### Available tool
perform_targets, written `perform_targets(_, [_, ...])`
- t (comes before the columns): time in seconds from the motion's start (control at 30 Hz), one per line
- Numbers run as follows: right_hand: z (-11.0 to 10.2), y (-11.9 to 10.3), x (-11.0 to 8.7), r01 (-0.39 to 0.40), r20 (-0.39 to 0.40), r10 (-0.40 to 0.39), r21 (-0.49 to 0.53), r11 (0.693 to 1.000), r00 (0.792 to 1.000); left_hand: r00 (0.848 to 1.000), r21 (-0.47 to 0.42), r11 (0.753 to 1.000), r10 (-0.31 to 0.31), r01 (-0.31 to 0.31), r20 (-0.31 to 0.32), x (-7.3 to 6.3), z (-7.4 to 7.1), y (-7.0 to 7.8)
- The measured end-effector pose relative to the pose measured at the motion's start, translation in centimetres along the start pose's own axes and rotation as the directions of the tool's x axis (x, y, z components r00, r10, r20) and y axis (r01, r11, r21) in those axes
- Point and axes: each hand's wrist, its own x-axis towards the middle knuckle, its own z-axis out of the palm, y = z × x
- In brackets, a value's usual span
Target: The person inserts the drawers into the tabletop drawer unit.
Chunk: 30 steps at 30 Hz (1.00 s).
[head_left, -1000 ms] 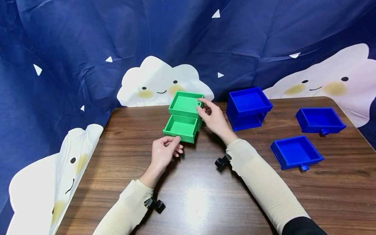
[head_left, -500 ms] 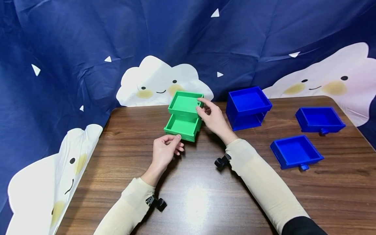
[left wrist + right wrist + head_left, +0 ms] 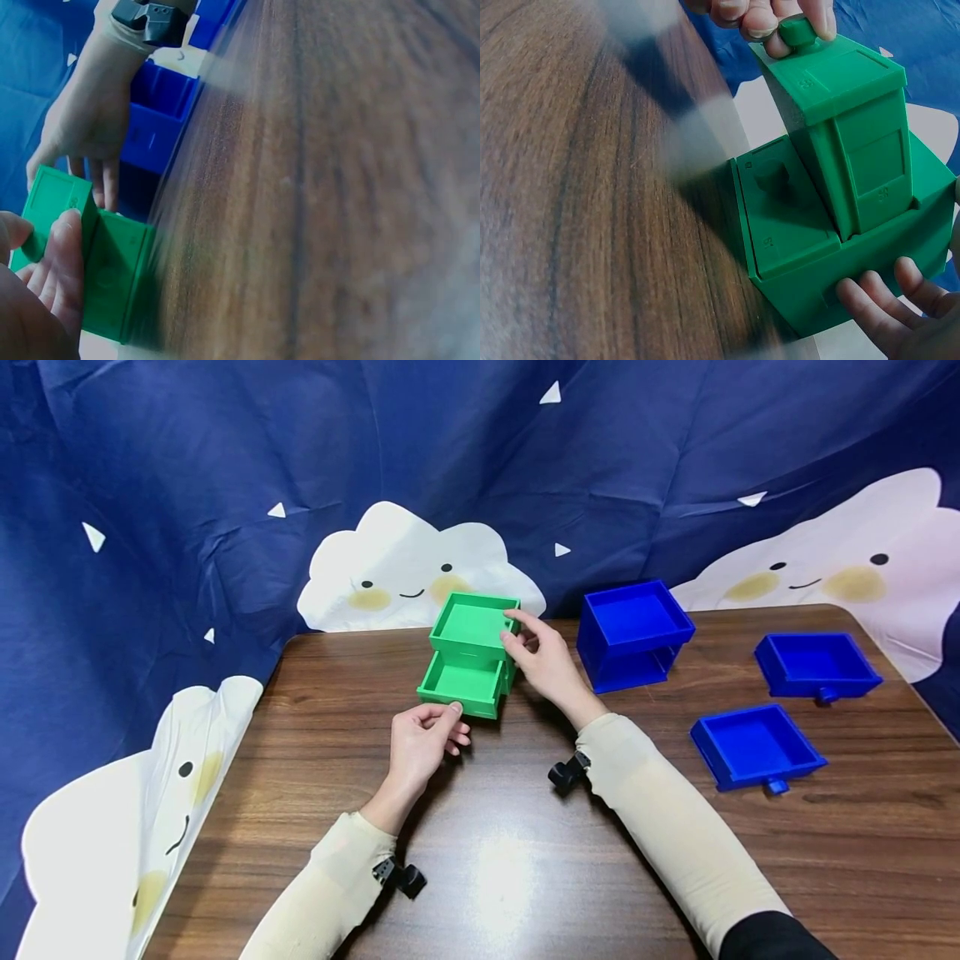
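Across the brown table (image 3: 300, 777), near its back edge, I see from afar the green cabinet (image 3: 472, 621), upper drawer (image 3: 463, 680) partly out, front panel (image 3: 478, 706) pointing nearside, that panel's long axis roughly left-right. Right hand (image 3: 546, 664) rests unclenched against the cabinet's side, probably bracing; left hand (image 3: 420, 743), apart from it, pinches the drawer's knob (image 3: 797, 31), presumably for straight control.
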Motion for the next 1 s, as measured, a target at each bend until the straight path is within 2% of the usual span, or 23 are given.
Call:
perform_targets(0.43, [-0.1,0.2,0.0,-0.002,0.0,0.002,-0.013,1.0,1.0,1.0,0.027,0.999,0.022,-0.023,0.005,1.6,0.8,0.0])
perform_targets(1.0, [0.0,0.1,0.0,-0.004,0.001,0.004,-0.002,1.0,1.0,1.0,0.004,1.0,0.007,-0.007,-0.014,4.5,1.8,0.1])
